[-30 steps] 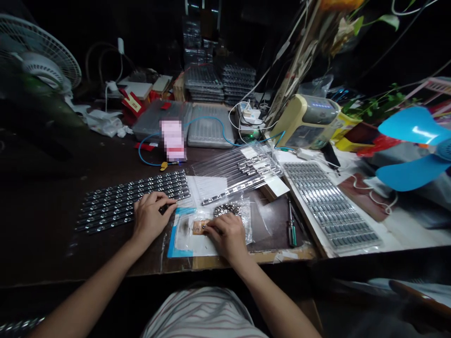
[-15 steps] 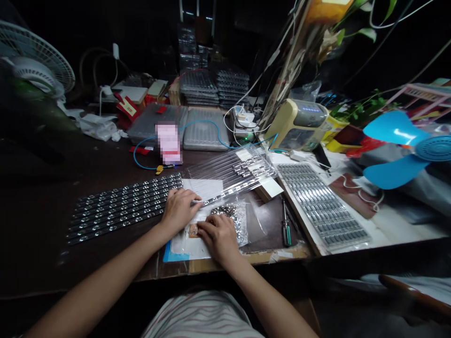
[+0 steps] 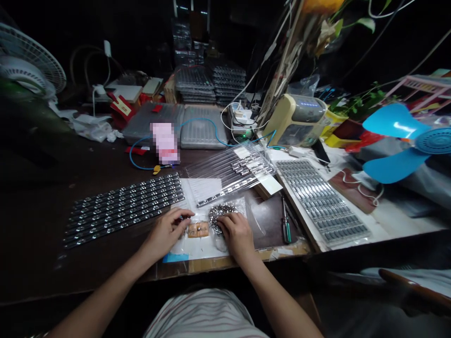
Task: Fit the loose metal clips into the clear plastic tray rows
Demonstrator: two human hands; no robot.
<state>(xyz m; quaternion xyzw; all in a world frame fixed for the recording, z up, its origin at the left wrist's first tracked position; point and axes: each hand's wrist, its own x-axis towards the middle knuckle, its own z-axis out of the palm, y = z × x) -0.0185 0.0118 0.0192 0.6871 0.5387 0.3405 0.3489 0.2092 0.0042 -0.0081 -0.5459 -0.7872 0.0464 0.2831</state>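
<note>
My left hand (image 3: pixel 168 231) rests on a clear plastic sheet. Its fingertips are pinched together at the left edge of a small brown circuit board (image 3: pixel 197 229), and what they grip is too small to see. My right hand (image 3: pixel 237 233) lies just right of the board, its bent fingers pressed into a heap of small shiny metal parts (image 3: pixel 219 213) in a clear bag. A black tray of component rows (image 3: pixel 123 209) stretches to the left of both hands.
Clear plastic tubes with parts (image 3: pixel 230 171) lie beyond the hands. A green-handled screwdriver (image 3: pixel 285 224) and another parts tray (image 3: pixel 319 202) sit to the right. A beige machine (image 3: pixel 299 119), blue fan (image 3: pixel 401 145), white fan (image 3: pixel 30 61) and stacked trays (image 3: pixel 211 82) crowd the back.
My left hand came back from the black tray and the tubes to the board's left edge. My right hand shifted off the board to the heap of metal parts.
</note>
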